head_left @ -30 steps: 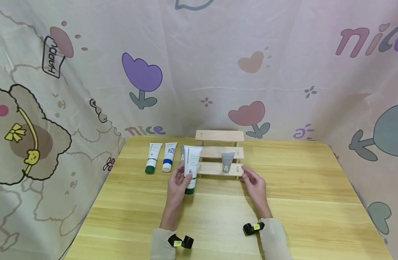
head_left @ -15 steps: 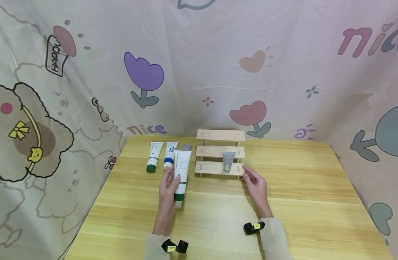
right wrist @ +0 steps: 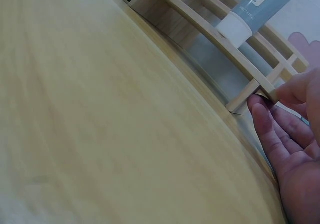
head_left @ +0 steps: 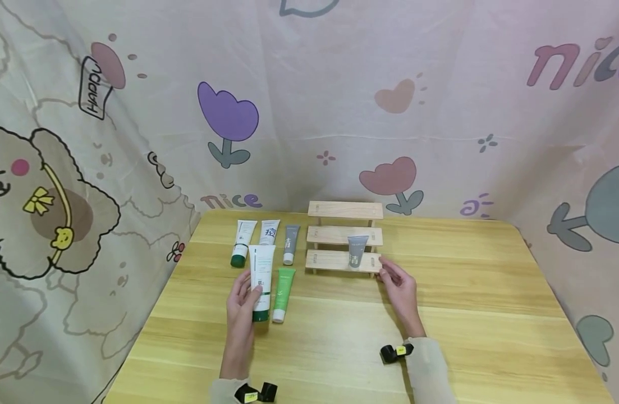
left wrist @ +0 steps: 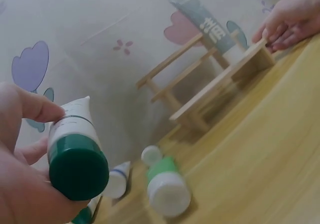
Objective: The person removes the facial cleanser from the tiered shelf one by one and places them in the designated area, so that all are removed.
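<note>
My left hand (head_left: 242, 303) grips a white squeeze tube (head_left: 262, 275) by its side, its dark green cap (left wrist: 78, 168) pointing down toward me, clear of the tabletop. Just right of it lies a bright green tube (head_left: 284, 293) with a white cap. At the stand's right end, my right hand (head_left: 401, 287) pinches the edge of the lowest board between thumb and fingers, as the right wrist view shows too. This three-step wooden stand (head_left: 324, 261) bears a small grey tube (head_left: 356, 251), upright on its white cap on the bottom step.
Behind the left hand lie a white tube with a green cap (head_left: 242, 242), a white tube with blue lettering (head_left: 270, 230), partly covered by the held one, and a grey tube (head_left: 290, 242). A patterned cloth (head_left: 309, 112) hangs along the table's back edge.
My left hand has moved left and toward me with the white tube, uncovering the grey tube and the green tube. The right hand stays at the stand's end.
</note>
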Tool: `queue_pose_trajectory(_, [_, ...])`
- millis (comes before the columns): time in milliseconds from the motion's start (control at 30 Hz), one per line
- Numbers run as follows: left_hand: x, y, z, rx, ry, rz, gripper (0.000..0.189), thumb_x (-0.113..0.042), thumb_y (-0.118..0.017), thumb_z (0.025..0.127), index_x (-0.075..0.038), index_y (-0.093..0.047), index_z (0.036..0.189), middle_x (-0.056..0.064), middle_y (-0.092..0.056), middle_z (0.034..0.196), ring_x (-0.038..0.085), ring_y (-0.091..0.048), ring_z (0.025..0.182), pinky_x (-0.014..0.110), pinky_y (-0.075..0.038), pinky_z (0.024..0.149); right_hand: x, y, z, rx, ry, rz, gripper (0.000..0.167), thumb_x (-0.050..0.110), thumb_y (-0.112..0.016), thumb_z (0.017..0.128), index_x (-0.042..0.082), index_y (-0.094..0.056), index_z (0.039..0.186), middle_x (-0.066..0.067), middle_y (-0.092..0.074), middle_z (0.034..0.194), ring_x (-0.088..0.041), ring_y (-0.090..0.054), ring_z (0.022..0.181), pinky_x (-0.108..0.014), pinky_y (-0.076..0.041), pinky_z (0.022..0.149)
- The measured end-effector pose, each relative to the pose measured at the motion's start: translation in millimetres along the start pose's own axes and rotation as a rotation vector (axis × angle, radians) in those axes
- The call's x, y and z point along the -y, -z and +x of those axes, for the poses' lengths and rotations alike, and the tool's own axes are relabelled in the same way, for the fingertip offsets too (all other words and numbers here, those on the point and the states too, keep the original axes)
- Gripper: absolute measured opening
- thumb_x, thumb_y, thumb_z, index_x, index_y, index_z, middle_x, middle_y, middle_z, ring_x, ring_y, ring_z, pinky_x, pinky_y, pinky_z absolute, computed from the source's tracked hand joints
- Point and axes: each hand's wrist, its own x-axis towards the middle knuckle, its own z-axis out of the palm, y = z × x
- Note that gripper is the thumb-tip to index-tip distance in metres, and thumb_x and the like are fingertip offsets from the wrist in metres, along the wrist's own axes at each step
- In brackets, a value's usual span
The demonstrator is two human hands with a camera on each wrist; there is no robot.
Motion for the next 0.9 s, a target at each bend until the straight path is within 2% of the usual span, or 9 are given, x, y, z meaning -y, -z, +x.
queue_pose_trajectory(133, [1.4,10.4,0.7,-0.036,0.027,0.035,0.053,-0.006,-0.059,0.103,-0.011,-0.042,0.153,0.016,-0.051,0.145,0.016,-0.054,0.123,0.020,-0.049,0.096,-8,-1,1.4,-0.007,0.006,0.017,0.030,-0.002,-0.062,0.100,-0.006,-0.065,0.130,-0.025,-0.066,0.129,-0.020,-0.070,0.105,-0.025,-0.058,0.086])
queue_pose_trajectory(233, [2.8,15.2,0.9,-0.067,0.052,0.081,0.054,-0.006,-0.061,0.102,-0.012,-0.044,0.153,0.016,-0.052,0.145,0.014,-0.055,0.119,0.018,-0.049,0.093,5,0,-2.5,0.009,0.001,0.004,0.031,-0.005,-0.061,0.099,-0.010,-0.063,0.130,-0.028,-0.065,0.129,-0.029,-0.069,0.107,-0.026,-0.058,0.087])
queue_pose_trajectory(333, [6.1,19.5,2.0,-0.086,0.054,0.129,0.052,-0.004,-0.063,0.101,-0.011,-0.048,0.150,0.017,-0.054,0.140,0.014,-0.056,0.114,0.017,-0.050,0.090,18,1,-4.9,0.024,0.001,-0.011,0.032,-0.005,-0.060,0.099,-0.012,-0.061,0.131,-0.030,-0.064,0.129,-0.027,-0.070,0.107,-0.026,-0.058,0.087])
queue_pose_trajectory(567, [17.2,22.5,9.5,-0.055,0.023,0.222,0.050,0.000,-0.065,0.099,-0.007,-0.052,0.147,0.021,-0.058,0.135,0.013,-0.060,0.108,0.016,-0.051,0.087,22,4,0.1,0.025,-0.012,-0.007,0.032,-0.004,-0.060,0.100,-0.010,-0.062,0.131,-0.026,-0.065,0.130,-0.020,-0.070,0.106,-0.030,-0.058,0.089])
queue_pose_trajectory(700, [22.4,25.7,11.3,-0.046,0.015,0.307,0.049,-0.001,-0.063,0.100,-0.003,-0.051,0.147,0.023,-0.058,0.136,0.021,-0.059,0.114,0.014,-0.049,0.086,20,4,0.5,0.021,-0.017,-0.011,0.032,-0.004,-0.060,0.100,-0.011,-0.062,0.131,-0.028,-0.064,0.130,-0.023,-0.070,0.106,-0.029,-0.058,0.089])
queue_pose_trajectory(900, [25.1,33.0,7.3,-0.028,0.012,0.468,0.049,-0.002,-0.058,0.103,0.004,-0.045,0.150,0.028,-0.054,0.141,0.035,-0.056,0.124,0.012,-0.049,0.087,-8,2,2.0,0.013,-0.033,0.036,0.033,-0.001,-0.061,0.101,-0.006,-0.063,0.133,-0.025,-0.064,0.132,-0.022,-0.070,0.106,-0.029,-0.058,0.088])
